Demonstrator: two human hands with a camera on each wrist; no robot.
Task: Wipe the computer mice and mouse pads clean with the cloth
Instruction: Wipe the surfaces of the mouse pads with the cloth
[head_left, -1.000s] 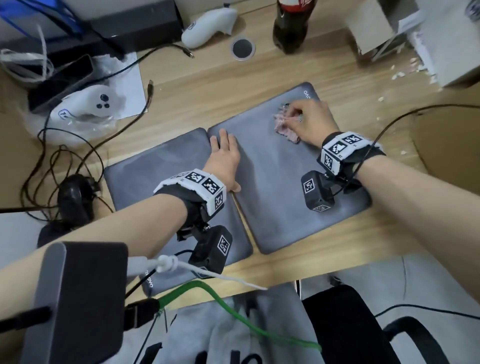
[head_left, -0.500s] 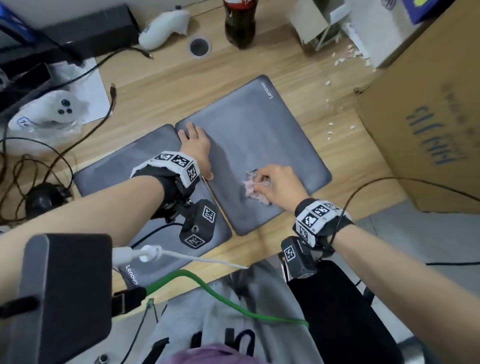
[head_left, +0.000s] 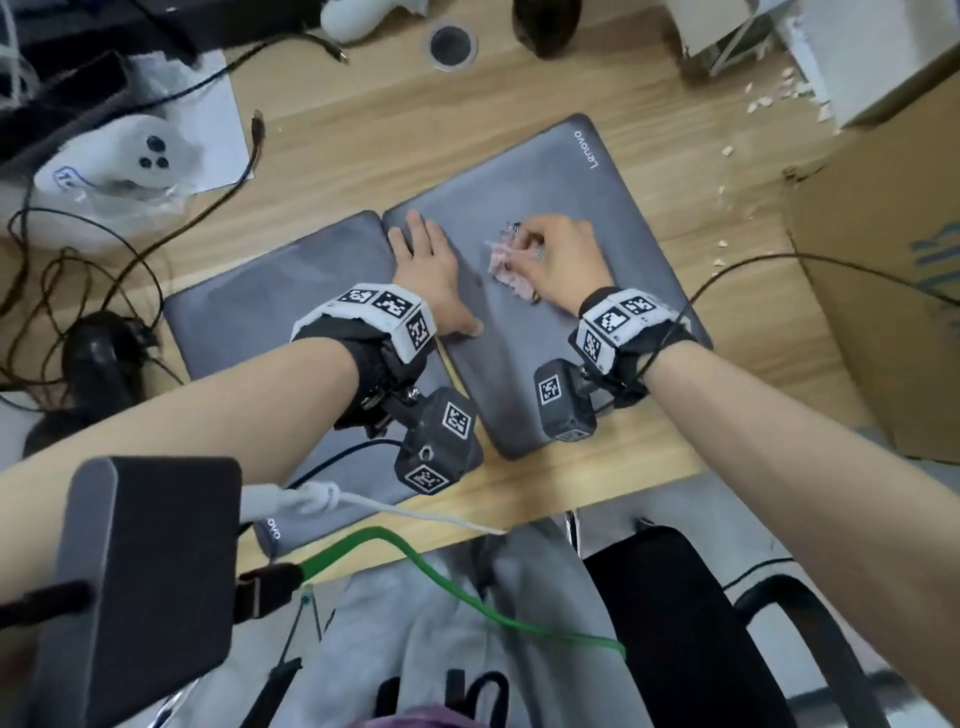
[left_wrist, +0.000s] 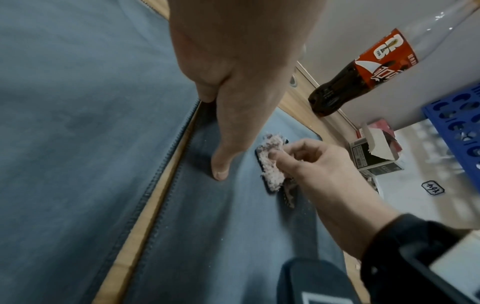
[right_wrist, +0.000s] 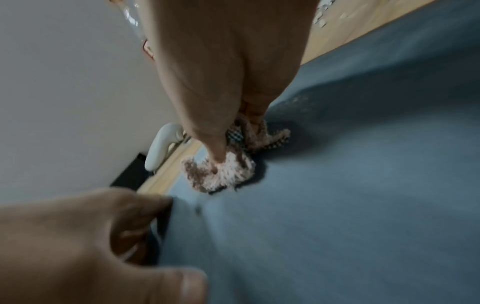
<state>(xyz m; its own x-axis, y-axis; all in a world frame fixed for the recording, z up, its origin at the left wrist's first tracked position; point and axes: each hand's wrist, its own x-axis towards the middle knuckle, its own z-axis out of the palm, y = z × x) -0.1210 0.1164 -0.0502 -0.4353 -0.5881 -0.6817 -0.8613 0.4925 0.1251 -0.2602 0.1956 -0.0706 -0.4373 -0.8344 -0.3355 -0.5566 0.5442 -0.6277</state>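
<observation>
Left hand flat, palm down, fingers straight and together, thumb splayed sideways. Right hand curled, fingertips pinching downward, thumb opposed. Both forearms bare, extended forward and converging; tagged bands strapped at both wrists.

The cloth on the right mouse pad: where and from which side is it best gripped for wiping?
Probably from above, at its bunched top: the cloth lies crumpled flat on the right mouse pad, fluffy side down. The right hand pinches it so.
</observation>
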